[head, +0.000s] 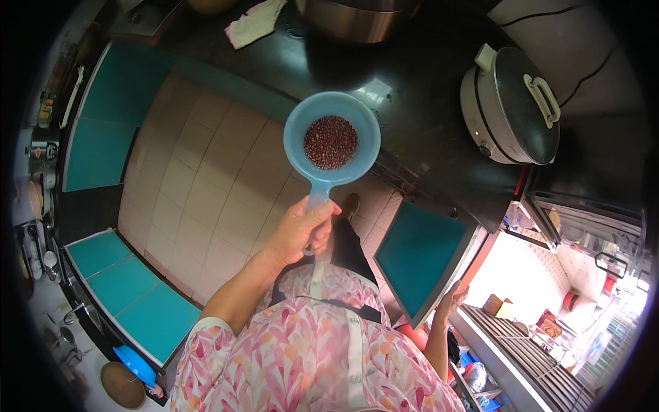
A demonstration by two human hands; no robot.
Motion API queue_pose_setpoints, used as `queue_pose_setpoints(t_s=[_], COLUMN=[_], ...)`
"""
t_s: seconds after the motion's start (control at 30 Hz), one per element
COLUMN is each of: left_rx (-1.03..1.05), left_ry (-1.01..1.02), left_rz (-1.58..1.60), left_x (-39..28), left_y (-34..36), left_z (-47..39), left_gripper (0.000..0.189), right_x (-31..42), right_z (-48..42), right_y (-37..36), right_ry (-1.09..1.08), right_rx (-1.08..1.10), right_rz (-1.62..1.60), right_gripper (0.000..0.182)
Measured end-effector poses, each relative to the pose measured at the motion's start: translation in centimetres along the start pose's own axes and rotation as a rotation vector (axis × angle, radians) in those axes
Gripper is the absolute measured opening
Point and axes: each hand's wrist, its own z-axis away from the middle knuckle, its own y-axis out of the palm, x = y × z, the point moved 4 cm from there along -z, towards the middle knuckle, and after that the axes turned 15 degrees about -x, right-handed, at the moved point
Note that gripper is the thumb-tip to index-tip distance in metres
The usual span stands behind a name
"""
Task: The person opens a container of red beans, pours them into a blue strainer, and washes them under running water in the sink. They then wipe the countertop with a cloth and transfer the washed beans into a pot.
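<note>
My left hand [304,232] grips the handle of a light-blue plastic scoop [291,147], out in front of my body. Small dark-red grains [330,142] lie in the bottom of its round bowl. At the lower right, my right hand [453,297] is beside the outer edge of a teal cabinet door [422,257], which stands swung out below the counter. The hand's fingers are small and partly hidden, so whether they grasp the edge is unclear.
On the dark countertop [427,103] stand a lidded white electric pan [507,108] and a steel pot [355,23], near a cloth [255,23]. More teal cabinets [134,293] line the left side. Tiled floor [201,149] lies between. A slatted rack [530,345] stands right.
</note>
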Motion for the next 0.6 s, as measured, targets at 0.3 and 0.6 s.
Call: queue_pose_setpoints(t_s=[0.3, 0.6], left_rx=[-0.147, -0.470], left_ry=[0.258, 0.372], left_rz=[-0.274, -0.059], left_x=[-1.7, -2.9], left_y=[-9.6, -18.1], left_z=[11.0, 16.9], left_gripper=[0.026, 0.022], right_x=[-7.1, 16.5], right_z=[4.6, 14.0], right_y=[4.4, 9.6], right_ry=[0.679, 1.150], right_rx=[0.465, 0.699], right_rz=[-0.296, -0.895], right_gripper=[0.084, 0.089])
